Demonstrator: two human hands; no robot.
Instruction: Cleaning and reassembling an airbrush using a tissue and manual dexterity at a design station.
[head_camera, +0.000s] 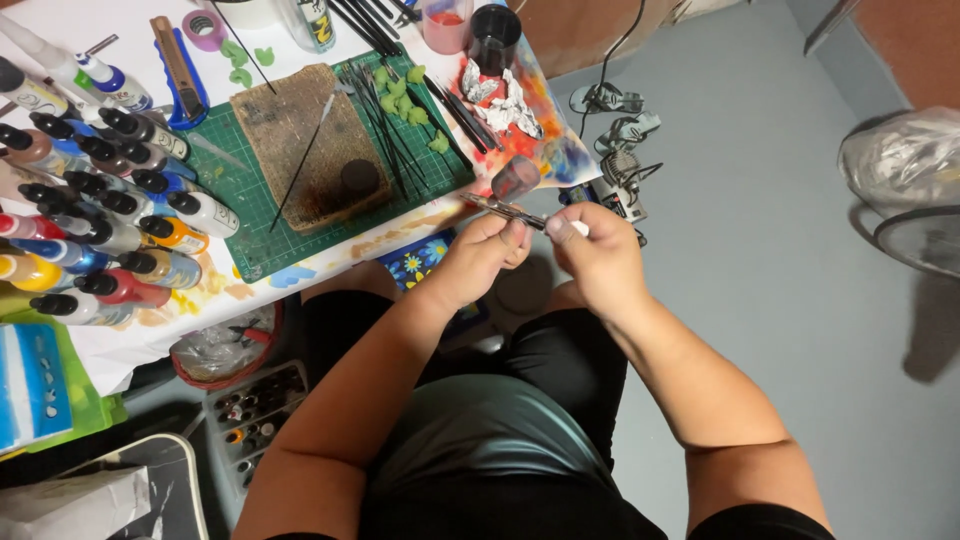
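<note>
The left grip (487, 243) is clenched on the middle of a slim metal tool, an airbrush (505, 209) by its look, and the right grip (590, 245) pinches the tool's near end between thumb and fingertips. Both hold it in the air above the lap, just off the worktop's (330, 255) near edge, close to its right corner. The tool's long axis runs from upper left to lower right: its far tip points back toward the worktop edge, its near end sits in the right hand. A blurred cup rises from its middle, just beyond the left hand's fingers.

On the worktop, a green mat (255, 195) carries a brown pad (305, 145) and loose brushes (385, 125). Paint bottles (110, 215) crowd the left edge, well apart from both hands. A dark cup (494, 38) stands at the far right.
</note>
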